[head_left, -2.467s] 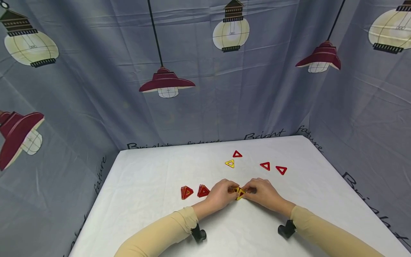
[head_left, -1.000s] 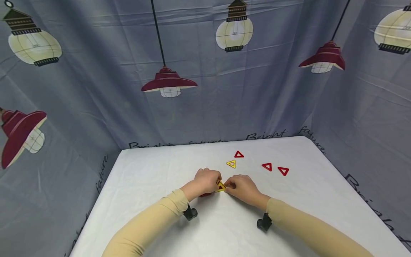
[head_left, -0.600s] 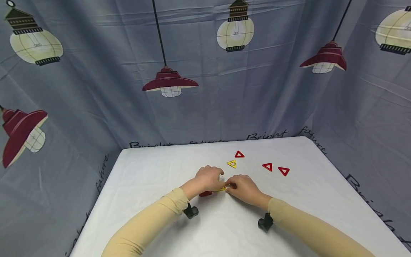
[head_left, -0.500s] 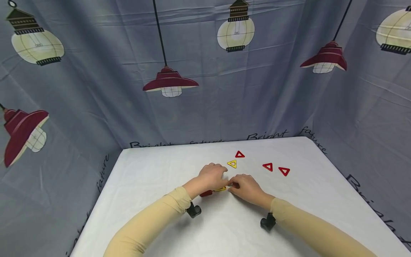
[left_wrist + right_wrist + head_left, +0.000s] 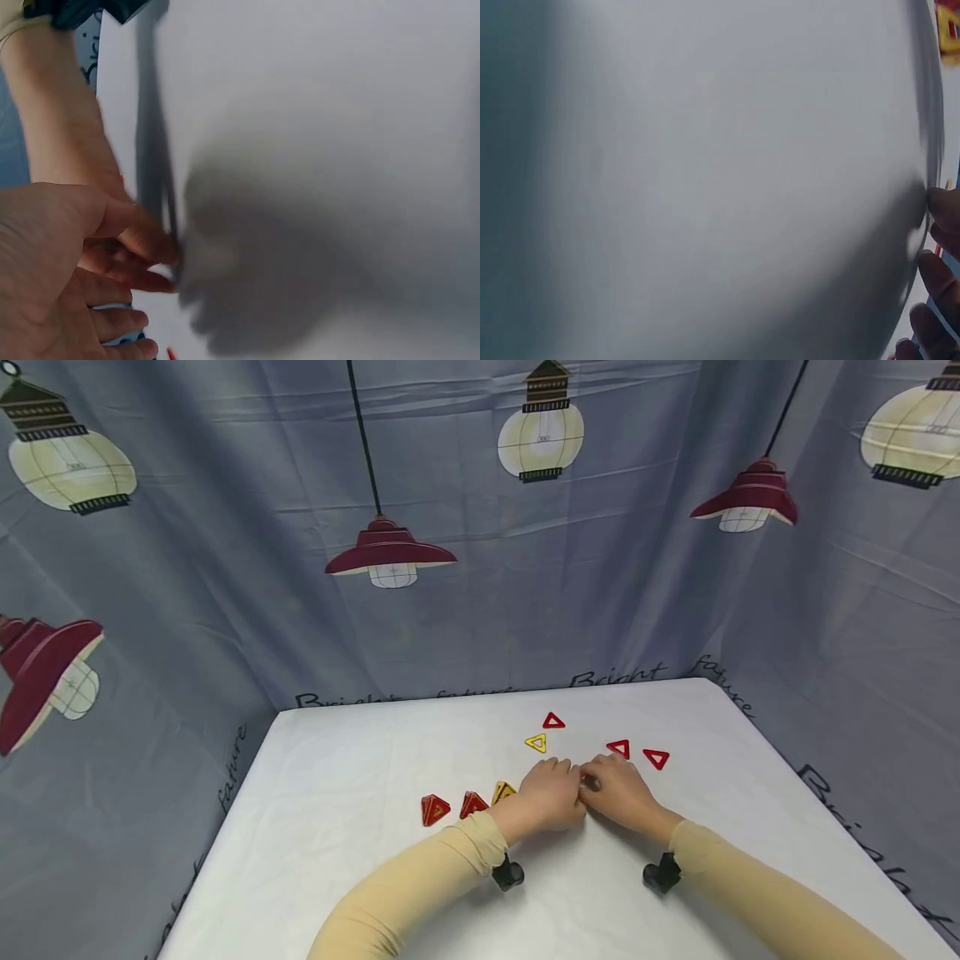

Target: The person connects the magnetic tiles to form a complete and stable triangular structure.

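Note:
In the head view a yellow triangular piece [image 5: 503,792] with a dark middle stands on the white table, partly hidden by my left hand [image 5: 553,795]. Two red triangular pieces, one farther left [image 5: 434,810] and one beside the yellow [image 5: 472,804], complete the row. My right hand [image 5: 618,789] is low over the table, its bent fingertips close beside the left hand. Nothing shows between its thumb and forefinger in the left wrist view, where my left fingers [image 5: 120,322] extend loosely. At the right wrist view's top right corner is a yellow piece [image 5: 950,34].
Flat triangular frames lie farther back: a yellow one [image 5: 536,742], a red one [image 5: 553,720] behind it, and two more red ones to the right, one [image 5: 619,747] just past my right hand and another [image 5: 657,758]. A grey lamp-print curtain [image 5: 465,610] surrounds the table.
Both hands first worked on the yellow piece and carried it left. Now it stands beside the red pieces, released, and both hands have moved back right, side by side.

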A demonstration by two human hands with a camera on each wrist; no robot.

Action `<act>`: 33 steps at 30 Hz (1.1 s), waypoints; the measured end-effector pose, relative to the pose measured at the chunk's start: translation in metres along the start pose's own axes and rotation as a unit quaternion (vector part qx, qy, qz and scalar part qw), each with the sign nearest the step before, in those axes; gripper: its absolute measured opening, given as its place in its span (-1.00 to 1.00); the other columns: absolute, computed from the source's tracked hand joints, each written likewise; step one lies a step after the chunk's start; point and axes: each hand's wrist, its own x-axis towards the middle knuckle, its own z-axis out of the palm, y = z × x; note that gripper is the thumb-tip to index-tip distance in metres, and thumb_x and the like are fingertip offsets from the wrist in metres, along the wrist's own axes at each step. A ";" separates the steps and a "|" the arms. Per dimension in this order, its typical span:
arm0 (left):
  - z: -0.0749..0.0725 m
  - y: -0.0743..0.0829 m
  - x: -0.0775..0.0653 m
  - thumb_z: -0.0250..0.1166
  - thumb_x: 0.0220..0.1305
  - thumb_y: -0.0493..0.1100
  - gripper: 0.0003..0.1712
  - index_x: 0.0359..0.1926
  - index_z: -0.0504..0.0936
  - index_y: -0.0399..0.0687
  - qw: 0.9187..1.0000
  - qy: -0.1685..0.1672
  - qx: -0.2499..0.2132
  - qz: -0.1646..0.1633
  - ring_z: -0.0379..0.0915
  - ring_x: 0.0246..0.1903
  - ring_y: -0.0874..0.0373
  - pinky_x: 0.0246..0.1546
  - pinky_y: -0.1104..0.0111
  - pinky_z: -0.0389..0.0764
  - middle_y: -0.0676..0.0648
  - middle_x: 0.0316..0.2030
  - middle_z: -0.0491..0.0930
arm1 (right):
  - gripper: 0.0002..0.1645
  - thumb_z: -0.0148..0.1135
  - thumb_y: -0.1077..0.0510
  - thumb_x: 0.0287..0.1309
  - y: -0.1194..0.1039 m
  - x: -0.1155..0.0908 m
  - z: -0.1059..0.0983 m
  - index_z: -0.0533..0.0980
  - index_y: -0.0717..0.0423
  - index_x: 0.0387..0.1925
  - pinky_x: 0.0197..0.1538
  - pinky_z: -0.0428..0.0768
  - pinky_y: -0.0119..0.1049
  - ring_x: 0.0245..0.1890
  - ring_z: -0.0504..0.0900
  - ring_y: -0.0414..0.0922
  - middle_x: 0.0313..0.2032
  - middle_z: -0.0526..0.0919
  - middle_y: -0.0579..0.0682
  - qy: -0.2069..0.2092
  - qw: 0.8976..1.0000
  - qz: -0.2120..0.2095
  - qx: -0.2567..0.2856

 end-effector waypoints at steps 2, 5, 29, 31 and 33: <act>0.007 0.007 0.002 0.21 0.39 0.14 -0.27 0.45 0.40 -0.09 1.000 -0.016 -0.004 -0.017 0.20 0.44 0.07 0.42 0.26 0.21 -0.06 0.42 0.36 | -0.69 0.49 0.00 0.12 0.008 -0.003 -0.004 0.73 0.00 -0.11 -0.06 0.46 0.06 -0.13 0.50 0.00 -0.25 0.66 -0.11 0.007 1.000 0.001 -0.009; 0.014 0.012 0.005 0.21 0.37 0.24 -0.14 0.52 0.29 -0.11 0.998 -0.034 -0.007 -0.043 0.08 0.50 0.05 0.44 0.24 0.15 -0.09 0.51 0.23 | -0.66 0.51 -0.04 0.10 0.021 -0.007 -0.009 0.73 -0.01 -0.11 0.05 0.44 0.15 -0.03 0.49 0.10 -0.15 0.68 -0.02 0.018 0.999 0.003 -0.028; 0.018 0.004 0.051 0.15 0.30 0.45 0.17 0.61 -0.01 -0.21 0.969 -0.050 -0.075 -0.228 -0.22 0.58 -0.10 0.51 0.09 -0.04 -0.26 0.60 -0.12 | 0.45 0.21 -0.65 0.02 0.051 -0.001 -0.024 0.18 0.48 0.46 0.42 -0.14 0.42 0.48 0.00 0.45 0.46 0.13 0.50 -0.093 0.988 0.101 -0.074; 0.017 0.003 0.052 0.16 0.28 0.46 0.19 0.62 -0.02 -0.20 0.965 -0.052 -0.082 -0.242 -0.20 0.58 -0.09 0.51 0.10 -0.03 -0.25 0.60 -0.12 | 0.45 0.22 -0.64 0.03 0.050 -0.001 -0.025 0.16 0.49 0.47 0.42 -0.17 0.41 0.48 -0.01 0.45 0.46 0.12 0.51 -0.095 0.987 0.105 -0.074; 0.017 0.002 0.052 0.17 0.27 0.46 0.20 0.61 -0.03 -0.21 0.963 -0.053 -0.089 -0.249 -0.19 0.57 -0.09 0.50 0.11 -0.02 -0.25 0.60 -0.11 | 0.46 0.23 -0.63 0.03 0.049 -0.002 -0.027 0.14 0.52 0.46 0.42 -0.19 0.42 0.48 -0.02 0.46 0.45 0.10 0.54 -0.097 0.987 0.107 -0.073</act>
